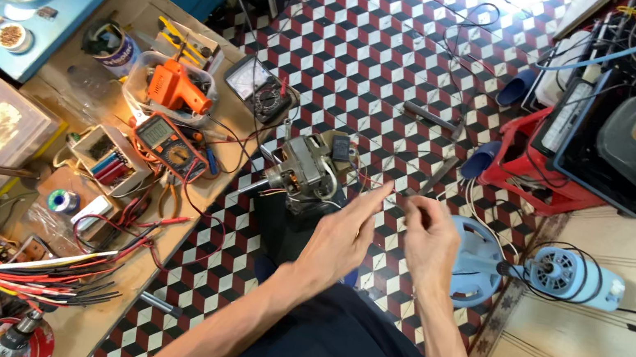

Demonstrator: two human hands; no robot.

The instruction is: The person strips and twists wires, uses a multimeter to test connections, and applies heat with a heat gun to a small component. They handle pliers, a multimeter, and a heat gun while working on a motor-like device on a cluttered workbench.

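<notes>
My left hand (345, 230) reaches forward with its fingers stretched and its fingertips pinched together just right of a grey electric motor (304, 170), which stands on a dark block on the tiled floor. My right hand (430, 237) is beside it with curled fingers, the fingertips a few centimetres from the left hand's. A thin wire (366, 181) with red strands leads from the motor towards both fingertips; it is very fine and hard to follow. Both hands seem to pinch it.
A wooden workbench (201, 212) on the left carries an orange multimeter (169, 145), an orange hand tool (173, 88), an analogue meter (260, 87) and a bundle of coloured wires (39, 272). A blue fan motor (569, 276) and a red stool (519, 161) stand at the right.
</notes>
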